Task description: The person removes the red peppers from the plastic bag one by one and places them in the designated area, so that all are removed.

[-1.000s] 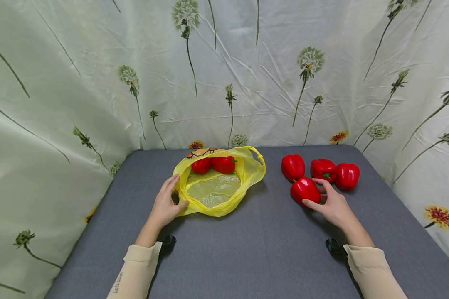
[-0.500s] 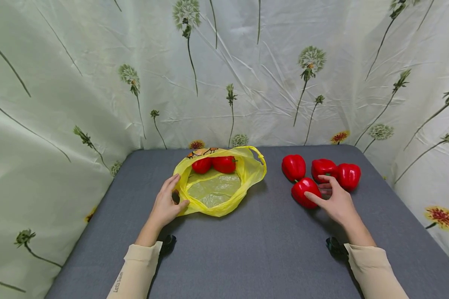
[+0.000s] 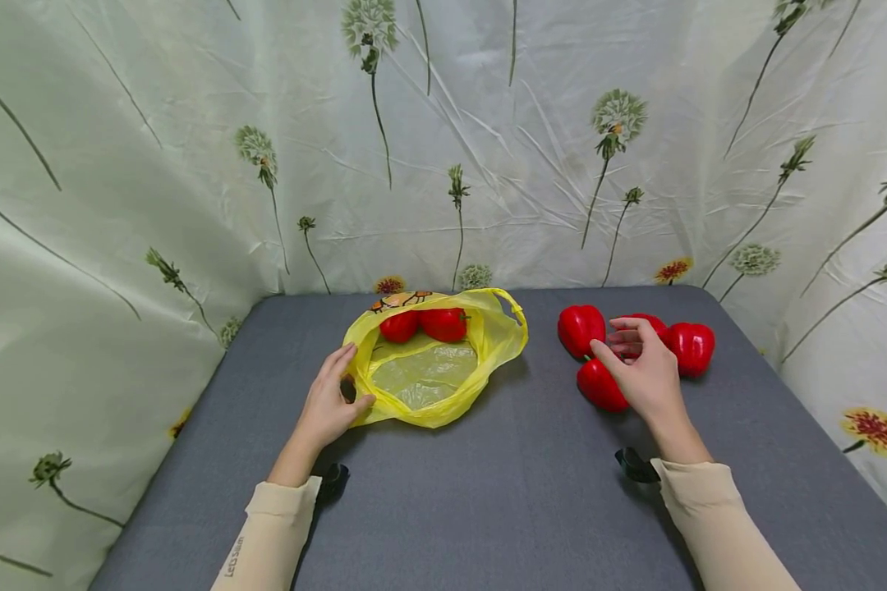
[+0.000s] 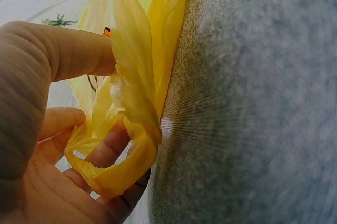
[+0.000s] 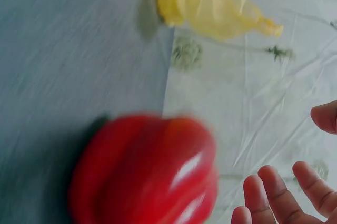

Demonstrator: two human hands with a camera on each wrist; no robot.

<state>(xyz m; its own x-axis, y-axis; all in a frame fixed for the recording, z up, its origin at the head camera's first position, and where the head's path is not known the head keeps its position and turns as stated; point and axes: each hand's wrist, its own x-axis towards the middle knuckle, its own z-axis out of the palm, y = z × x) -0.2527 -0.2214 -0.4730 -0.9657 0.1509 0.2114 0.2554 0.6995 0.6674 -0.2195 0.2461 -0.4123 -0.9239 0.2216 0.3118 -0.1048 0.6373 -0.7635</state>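
A yellow plastic bag (image 3: 498,345) lies on its side with its mouth facing me, two red bell peppers (image 3: 443,325) deep inside it. My left hand (image 3: 328,406) holds the bag's left edge; in the left wrist view its fingers and thumb (image 4: 79,50) curl about the handle loop (image 4: 113,179). My right hand (image 3: 646,373) hovers with relaxed, parted fingers and nothing between them. Below it sits the nearest bell pepper (image 3: 599,387), which looms large as a red bell pepper (image 5: 147,174) in the right wrist view, with the fingers (image 5: 281,200) apart from it.
Around the right hand stand more bell peppers, one at the back left (image 3: 581,330) and one on the right (image 3: 691,349); another is partly hidden behind the fingers. A grey cloth-covered table (image 3: 488,509) meets a flower-print curtain (image 3: 532,164) at its back and sides.
My right hand let go of the nearest bell pepper, lifted off it and moved forward and slightly left over the group. The left hand and bag stayed put.
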